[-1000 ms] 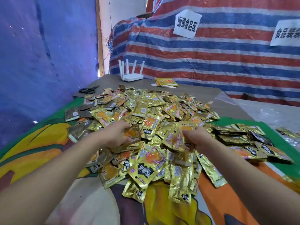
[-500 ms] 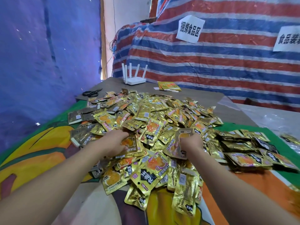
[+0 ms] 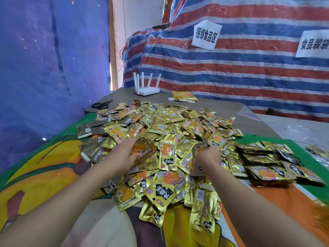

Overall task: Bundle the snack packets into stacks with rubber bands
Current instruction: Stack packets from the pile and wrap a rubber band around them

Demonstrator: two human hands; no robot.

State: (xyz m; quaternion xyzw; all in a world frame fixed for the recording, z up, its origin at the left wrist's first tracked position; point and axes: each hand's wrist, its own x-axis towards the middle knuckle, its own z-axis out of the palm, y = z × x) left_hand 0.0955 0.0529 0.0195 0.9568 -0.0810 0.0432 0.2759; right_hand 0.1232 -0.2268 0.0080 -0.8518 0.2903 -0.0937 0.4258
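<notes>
One big heap of gold snack packets (image 3: 165, 132), too many to count, is lying across the middle of the table (image 3: 231, 111), spilling toward its near edge over a colourful printed cloth (image 3: 44, 168). A second, lower group of packets (image 3: 267, 163) is sitting toward the right edge. A few more packets (image 3: 184, 96) are lying apart near the far edge, beside one white router (image 3: 146, 86) with five antennas. One pair of scissors (image 3: 101, 104) is resting at the far left corner. Two paper signs are hanging on the striped tarp (image 3: 231, 72) behind. The left hand (image 3: 122, 155) is gripping one packet (image 3: 145, 150), thumb over its face. The right hand (image 3: 207, 156) is curling round another packet (image 3: 198, 157), held upright above the heap.
</notes>
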